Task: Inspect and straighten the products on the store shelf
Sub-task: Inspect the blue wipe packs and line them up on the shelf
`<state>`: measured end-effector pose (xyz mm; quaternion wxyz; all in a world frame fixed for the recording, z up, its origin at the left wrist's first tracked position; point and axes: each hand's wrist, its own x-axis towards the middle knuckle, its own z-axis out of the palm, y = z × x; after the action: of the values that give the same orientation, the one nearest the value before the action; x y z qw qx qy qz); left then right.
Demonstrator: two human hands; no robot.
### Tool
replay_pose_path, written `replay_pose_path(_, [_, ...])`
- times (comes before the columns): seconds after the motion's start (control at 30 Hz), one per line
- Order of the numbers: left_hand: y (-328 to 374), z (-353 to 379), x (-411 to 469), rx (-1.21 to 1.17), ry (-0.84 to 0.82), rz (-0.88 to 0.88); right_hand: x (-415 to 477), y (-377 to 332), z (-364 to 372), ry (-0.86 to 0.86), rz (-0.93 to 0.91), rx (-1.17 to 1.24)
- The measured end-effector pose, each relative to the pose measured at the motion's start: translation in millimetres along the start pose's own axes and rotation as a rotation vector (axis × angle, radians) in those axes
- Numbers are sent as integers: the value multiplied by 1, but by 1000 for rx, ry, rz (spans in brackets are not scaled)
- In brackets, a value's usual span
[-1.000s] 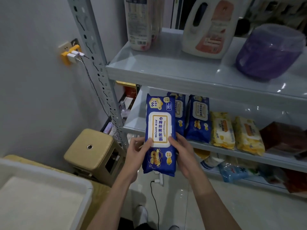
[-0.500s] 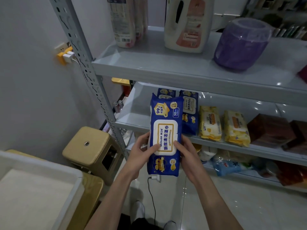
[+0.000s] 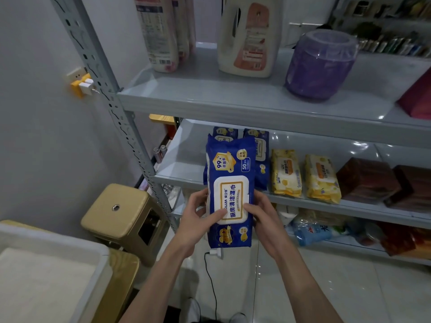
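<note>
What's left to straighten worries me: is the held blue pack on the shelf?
No, the left hand and right hand hold the blue pack before the shelf.

Thumbs of left hand (image 3: 198, 221) and right hand (image 3: 265, 217) slid inward across wipes pack (image 3: 231, 169) lid.

Blue wet-wipe pkg (image 3: 229, 183), upright, white flip lid fwd, before mid shelf (image 3: 184, 176)

Left hand (image 3: 196, 221) and right hand (image 3: 264, 220) clasp the wipes pack (image 3: 229, 173) (thumbs across its front).
</note>
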<state>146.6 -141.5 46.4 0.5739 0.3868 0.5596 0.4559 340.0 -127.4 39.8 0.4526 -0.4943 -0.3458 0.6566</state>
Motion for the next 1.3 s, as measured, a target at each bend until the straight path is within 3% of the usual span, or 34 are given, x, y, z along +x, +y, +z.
replay_pose_path(0.53, [2, -8, 7, -133, -74, -133, -20, 13, 16, 21, -137, -190])
replay_pose_path(1.3, [26, -27, 4, -160, -208, -116, -12, -6, 28, 81, -68, 113])
